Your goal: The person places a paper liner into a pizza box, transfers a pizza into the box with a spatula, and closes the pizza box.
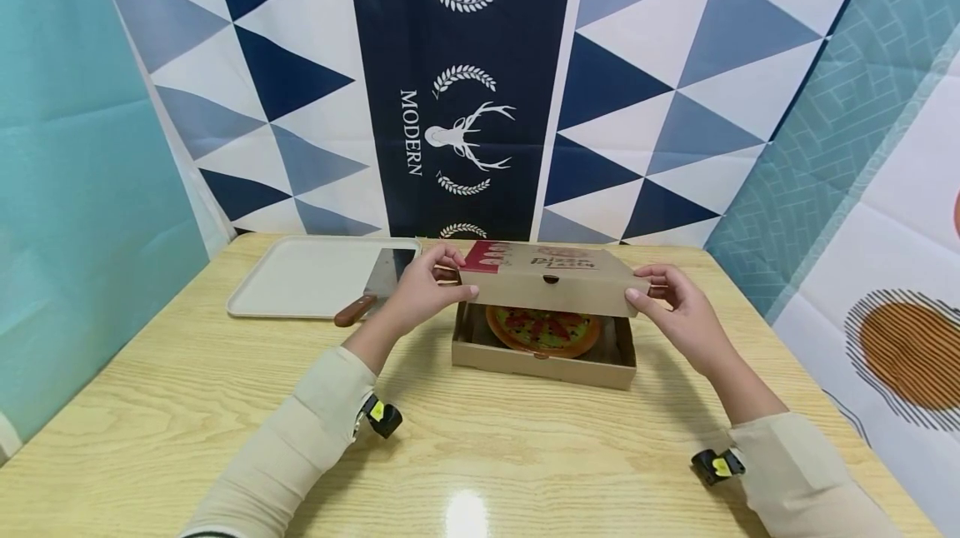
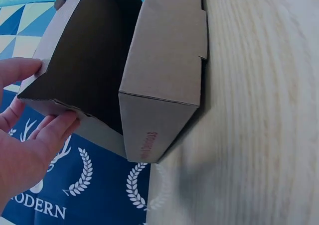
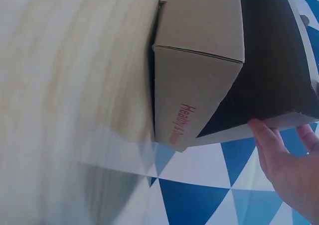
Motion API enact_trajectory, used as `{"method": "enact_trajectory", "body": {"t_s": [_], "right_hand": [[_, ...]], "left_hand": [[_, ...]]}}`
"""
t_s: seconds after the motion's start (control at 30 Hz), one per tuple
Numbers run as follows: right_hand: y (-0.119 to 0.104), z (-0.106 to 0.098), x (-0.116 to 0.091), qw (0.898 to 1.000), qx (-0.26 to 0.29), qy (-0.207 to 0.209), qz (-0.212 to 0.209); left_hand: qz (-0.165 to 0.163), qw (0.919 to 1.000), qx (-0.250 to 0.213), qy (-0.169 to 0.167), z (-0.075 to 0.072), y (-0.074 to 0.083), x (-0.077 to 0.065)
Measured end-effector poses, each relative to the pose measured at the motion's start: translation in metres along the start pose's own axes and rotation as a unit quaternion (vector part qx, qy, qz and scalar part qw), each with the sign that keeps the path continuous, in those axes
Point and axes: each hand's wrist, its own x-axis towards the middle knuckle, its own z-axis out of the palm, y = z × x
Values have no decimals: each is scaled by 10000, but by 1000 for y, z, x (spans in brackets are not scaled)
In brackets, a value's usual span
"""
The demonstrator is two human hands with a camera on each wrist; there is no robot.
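Observation:
A cardboard pizza box (image 1: 540, 365) sits on the table with its lid (image 1: 517, 291) partly raised. Inside lies a pizza (image 1: 543, 331) with red and green topping, its far part hidden beneath the lid. My left hand (image 1: 418, 292) grips the lid's front left corner, thumb on the front flap and fingers at the side. At the opposite front corner, my right hand (image 1: 686, 317) pinches the lid between thumb and fingers. Both wrist views show a dark gap between the lid and the box's walls.
A white tray (image 1: 292, 276) lies at the back left of the wooden table (image 1: 510, 455). Across its right edge rests a broad metal turner (image 1: 388, 265) with a wooden handle, close to the left hand. Patterned cloth (image 1: 465, 105) hangs behind the table.

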Motion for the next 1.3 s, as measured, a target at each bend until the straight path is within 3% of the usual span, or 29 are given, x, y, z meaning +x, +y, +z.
{"method": "enact_trajectory", "body": {"t_s": [0.23,0.53,1.3], "right_hand": [[1,0,-5,9993,-284,-190,124],[5,-1,-9,9947,-526,-783,413],[8,-1,-8,9899,-625,-1090,656]], "left_hand": [[-154,9989,412,-141,1,-5,-3],[-117,9901,1267,-591,4,-11,-8],[-138,9893,1331,-573,8,-16,-9]]}}
